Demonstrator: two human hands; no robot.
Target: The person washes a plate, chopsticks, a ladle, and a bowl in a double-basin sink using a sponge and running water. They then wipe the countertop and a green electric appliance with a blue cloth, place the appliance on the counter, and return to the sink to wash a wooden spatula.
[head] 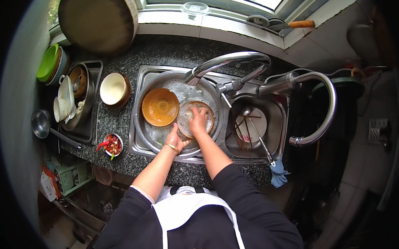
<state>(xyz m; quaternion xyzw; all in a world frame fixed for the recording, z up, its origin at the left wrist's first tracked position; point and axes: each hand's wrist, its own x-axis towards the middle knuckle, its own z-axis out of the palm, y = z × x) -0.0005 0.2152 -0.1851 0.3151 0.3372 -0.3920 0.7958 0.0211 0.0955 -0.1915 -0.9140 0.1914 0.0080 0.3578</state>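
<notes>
A large round metal basin [137, 122] of soapy water sits in the left sink. Inside it, an orange-brown bowl [160, 106] rests at the left, and a second brown-rimmed bowl [211, 115] full of suds lies at the right. My left hand [176, 140] supports that second bowl at its lower left edge, thumb up against the rim. My right hand [198, 119] reaches into the same bowl with bent fingers; suds hide the fingertips, and whether they grip anything cannot be seen. A chrome faucet [234, 60] arches over the basin.
The right sink [279, 140] holds a white plate [260, 121], chopsticks and a ladle. Left on the granite counter stand a cream bowl [113, 88], a small bowl of chopped red chillies [113, 145] and a tray of dishes [96, 98]. A blue cloth [278, 173] hangs at the front edge.
</notes>
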